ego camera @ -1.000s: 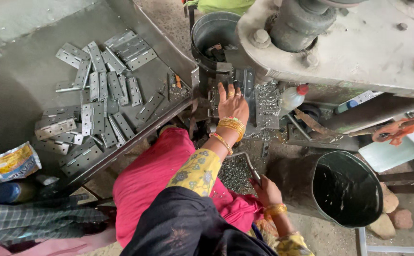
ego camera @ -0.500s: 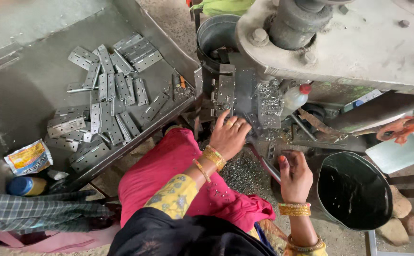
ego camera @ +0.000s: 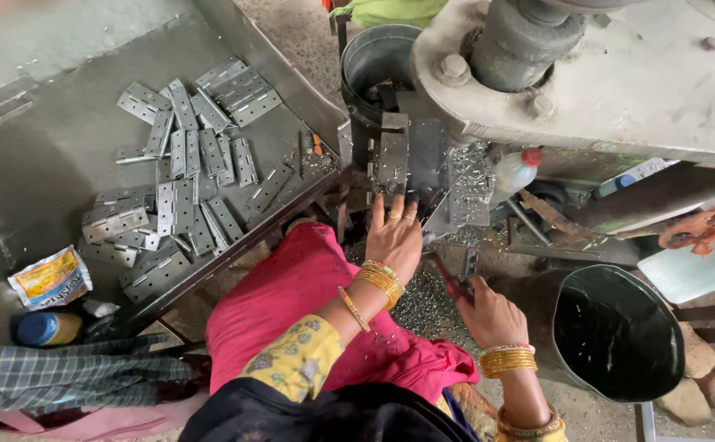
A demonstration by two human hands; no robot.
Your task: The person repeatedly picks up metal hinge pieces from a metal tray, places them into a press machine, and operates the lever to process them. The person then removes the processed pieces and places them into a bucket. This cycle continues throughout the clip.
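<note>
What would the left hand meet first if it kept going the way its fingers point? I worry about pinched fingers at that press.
Probably the grey metal hinge plate standing in the press: the left hand points straight up at it, fingertips just short. Depth is uncertain from above.
</note>
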